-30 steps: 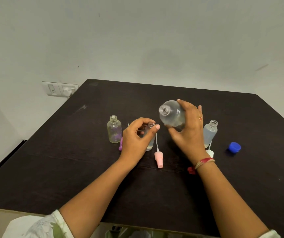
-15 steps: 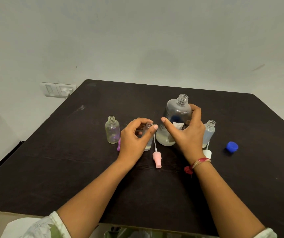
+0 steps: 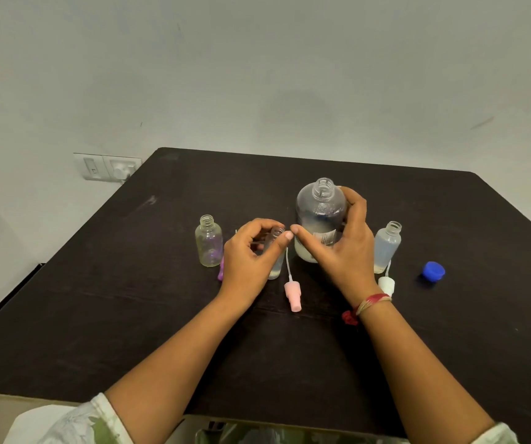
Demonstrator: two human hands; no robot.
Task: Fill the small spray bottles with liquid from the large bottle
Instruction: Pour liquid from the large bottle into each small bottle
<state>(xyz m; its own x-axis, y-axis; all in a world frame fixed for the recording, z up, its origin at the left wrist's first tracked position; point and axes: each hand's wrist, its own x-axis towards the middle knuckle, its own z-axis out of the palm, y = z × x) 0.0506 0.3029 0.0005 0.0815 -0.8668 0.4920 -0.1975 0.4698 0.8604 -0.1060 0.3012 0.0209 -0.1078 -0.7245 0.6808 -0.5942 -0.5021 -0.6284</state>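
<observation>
1. A white switch plate point(image 3: 107, 166) sits on the wall past the far left corner of the dark table point(image 3: 97, 299).
2. The leftmost small bottle point(image 3: 209, 241) stands upright and uncapped, just beside the left hand point(image 3: 251, 254). A purple spray head point(image 3: 220, 273) lies at its foot, mostly hidden behind that hand.
3. The left hand curls its fingers and thumb round the middle small bottle point(image 3: 276, 251) and covers most of it. Only the open mouth and the lower end show, so the liquid level is hard to judge.
4. A pink spray head point(image 3: 293, 294) lies flat between the two hands, its tube pointing away toward the bottles.
5. The large bottle point(image 3: 320, 216) stands upright with its mouth open and a low band of liquid inside. The right hand point(image 3: 347, 248) grips it from the right, thumb laid across the label, nearly meeting the left thumb.
6. A red thread band point(image 3: 373, 301) circles the right wrist.
7. The rightmost small bottle point(image 3: 386, 246), uncapped and cloudy, stands partly behind the right hand. A white spray head point(image 3: 386, 285) lies just in front of it.
8. A blue cap point(image 3: 433, 271) lies alone, well apart to the right.
</observation>
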